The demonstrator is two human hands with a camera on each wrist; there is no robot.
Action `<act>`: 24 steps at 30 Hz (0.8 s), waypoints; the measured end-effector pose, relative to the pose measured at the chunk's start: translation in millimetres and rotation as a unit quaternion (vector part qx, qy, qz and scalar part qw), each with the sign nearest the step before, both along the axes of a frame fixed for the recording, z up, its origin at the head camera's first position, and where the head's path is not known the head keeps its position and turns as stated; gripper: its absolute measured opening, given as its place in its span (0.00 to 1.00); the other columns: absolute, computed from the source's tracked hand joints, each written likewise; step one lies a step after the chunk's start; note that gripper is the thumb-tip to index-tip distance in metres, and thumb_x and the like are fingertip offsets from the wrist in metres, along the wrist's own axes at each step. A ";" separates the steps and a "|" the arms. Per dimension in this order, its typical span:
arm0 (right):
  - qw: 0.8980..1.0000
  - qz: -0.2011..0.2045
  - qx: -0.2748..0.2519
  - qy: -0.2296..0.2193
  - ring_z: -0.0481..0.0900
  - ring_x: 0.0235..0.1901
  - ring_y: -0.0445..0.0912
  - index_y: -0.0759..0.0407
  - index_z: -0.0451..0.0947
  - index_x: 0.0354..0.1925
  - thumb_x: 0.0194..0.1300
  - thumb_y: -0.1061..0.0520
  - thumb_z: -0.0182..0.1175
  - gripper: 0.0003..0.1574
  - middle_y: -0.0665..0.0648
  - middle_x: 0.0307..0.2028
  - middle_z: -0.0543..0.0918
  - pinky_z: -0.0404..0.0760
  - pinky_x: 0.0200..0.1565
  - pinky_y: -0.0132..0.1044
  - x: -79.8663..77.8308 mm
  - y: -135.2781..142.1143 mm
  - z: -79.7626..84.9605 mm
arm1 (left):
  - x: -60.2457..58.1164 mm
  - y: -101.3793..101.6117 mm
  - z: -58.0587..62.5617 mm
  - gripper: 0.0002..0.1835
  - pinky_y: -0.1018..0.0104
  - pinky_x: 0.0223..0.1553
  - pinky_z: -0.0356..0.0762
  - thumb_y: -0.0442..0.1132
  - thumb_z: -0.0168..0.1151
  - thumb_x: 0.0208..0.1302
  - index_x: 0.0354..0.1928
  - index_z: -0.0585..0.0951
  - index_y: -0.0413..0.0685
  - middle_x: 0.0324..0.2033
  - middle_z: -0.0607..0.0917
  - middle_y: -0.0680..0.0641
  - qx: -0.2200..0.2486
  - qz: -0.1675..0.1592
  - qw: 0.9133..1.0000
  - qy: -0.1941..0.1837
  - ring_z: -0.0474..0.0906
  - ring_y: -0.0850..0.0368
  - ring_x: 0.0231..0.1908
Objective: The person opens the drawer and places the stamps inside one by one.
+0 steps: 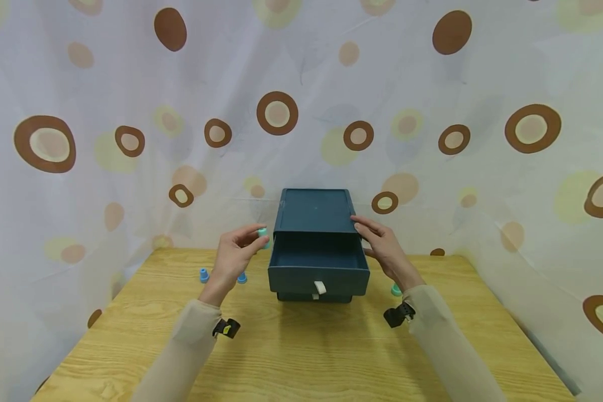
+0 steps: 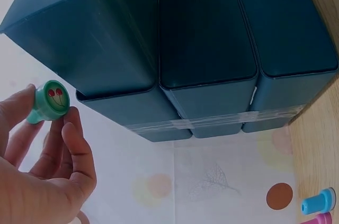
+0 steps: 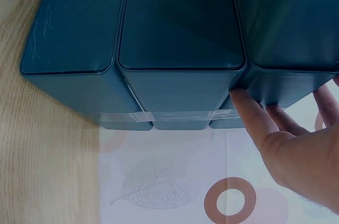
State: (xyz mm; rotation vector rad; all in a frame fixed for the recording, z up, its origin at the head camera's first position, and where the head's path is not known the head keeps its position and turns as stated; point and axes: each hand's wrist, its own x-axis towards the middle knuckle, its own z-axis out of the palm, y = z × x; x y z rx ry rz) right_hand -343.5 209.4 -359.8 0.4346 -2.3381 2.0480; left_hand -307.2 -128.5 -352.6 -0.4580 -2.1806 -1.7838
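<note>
White cloth (image 1: pixel 301 61), printed with brown, beige and pale yellow rounds, fills the far side and both sides of the scene. Before it there is a table (image 1: pixel 301 357) of light wood grain. On the far half of this table, near the middle, stands a dark blue drawer unit (image 1: pixel 314 209) of three levels. Its top drawer (image 1: pixel 319 281) is pulled out toward the near side, and its inside is in shadow.

At the right of the unit, the right hand (image 1: pixel 386 248) touches the upper part of its side with the fingertips; the fingers are extended rather than clenched, and they grasp nothing. At the left, the left hand (image 1: pixel 235 252) is raised above the table and pinches a turquoise stamp (image 1: pixel 263 237) between thumb and fingers. This stamp is in the air, just beside the left side of the unit; its round end shows a red cherry-like picture.

On the table, left of the unit, stand two blue stamps (image 1: pixel 204 275), and a pink stamp (image 2: pixel 320 220) is just beside a blue one in the left wrist view. A green stamp (image 1: pixel 396 290) is at the right, near the right wrist. The smallest is the white pull loop (image 1: pixel 320 287) on the front of the open drawer.
</note>
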 end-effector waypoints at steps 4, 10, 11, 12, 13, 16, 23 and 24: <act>1.000 -0.001 0.001 -0.001 0.50 0.76 0.57 0.53 0.62 0.73 0.75 0.43 0.50 0.34 0.59 0.76 0.56 0.59 0.68 0.64 -0.3 0.6 -0.4 | 1.1 3.6 2.8 0.18 0.68 0.41 0.81 0.42 0.66 0.65 0.56 0.83 0.49 0.45 0.86 0.42 0.001 -0.014 1.000 0.007 0.81 0.62 0.40; 1.000 0.002 -0.006 0.001 0.50 0.76 0.58 0.54 0.62 0.73 0.75 0.43 0.51 0.35 0.60 0.76 0.55 0.59 0.68 0.65 -1.6 0.7 -0.6 | 0.5 10.6 5.5 0.19 0.71 0.34 0.77 0.42 0.67 0.65 0.56 0.83 0.45 0.43 0.86 0.40 -0.001 -0.032 0.999 0.037 0.80 0.62 0.34; 1.000 0.002 -0.007 0.000 0.50 0.76 0.58 0.54 0.62 0.73 0.75 0.43 0.51 0.35 0.60 0.76 0.55 0.59 0.68 0.65 -1.5 0.7 -0.4 | 0.4 12.0 5.8 0.19 0.71 0.32 0.75 0.41 0.67 0.65 0.56 0.82 0.44 0.42 0.86 0.39 -0.002 -0.034 0.999 0.041 0.79 0.60 0.32; 1.000 0.004 -0.007 0.000 0.49 0.76 0.58 0.55 0.61 0.73 0.75 0.43 0.50 0.35 0.60 0.76 0.55 0.59 0.68 0.65 -1.4 0.7 -0.3 | 0.0 13.5 5.7 0.20 0.71 0.31 0.73 0.41 0.67 0.64 0.57 0.82 0.43 0.42 0.86 0.38 -0.002 -0.035 0.998 0.043 0.78 0.58 0.32; 1.000 0.002 -0.007 -0.001 0.50 0.76 0.58 0.54 0.62 0.73 0.75 0.43 0.50 0.35 0.60 0.76 0.55 0.59 0.68 0.64 -1.2 0.5 -0.2 | -0.2 14.9 5.9 0.20 0.71 0.30 0.71 0.41 0.67 0.64 0.57 0.82 0.43 0.42 0.86 0.38 -0.002 -0.037 0.998 0.044 0.78 0.57 0.32; 1.000 0.004 -0.006 -0.002 0.49 0.76 0.58 0.54 0.61 0.73 0.75 0.43 0.50 0.35 0.60 0.76 0.55 0.59 0.68 0.64 -0.9 0.4 -0.2 | -0.3 18.7 6.4 0.20 0.70 0.31 0.73 0.40 0.67 0.64 0.57 0.82 0.43 0.43 0.86 0.37 -0.004 -0.038 0.998 0.042 0.80 0.56 0.36; 1.000 0.003 -0.007 -0.001 0.50 0.76 0.58 0.54 0.62 0.73 0.75 0.43 0.51 0.35 0.59 0.75 0.56 0.59 0.68 0.65 -0.9 0.4 -0.9 | 1.0 25.4 10.3 0.19 0.66 0.39 0.78 0.34 0.65 0.65 0.57 0.81 0.38 0.47 0.85 0.36 -0.018 -0.041 0.999 0.030 0.81 0.58 0.41; 1.000 0.003 -0.007 -0.001 0.50 0.76 0.57 0.54 0.62 0.73 0.75 0.43 0.51 0.35 0.58 0.75 0.56 0.59 0.68 0.65 -0.8 0.5 -1.2 | 0.3 25.9 10.1 0.19 0.68 0.38 0.77 0.34 0.65 0.65 0.57 0.81 0.38 0.47 0.85 0.35 -0.018 -0.043 0.998 0.031 0.81 0.58 0.41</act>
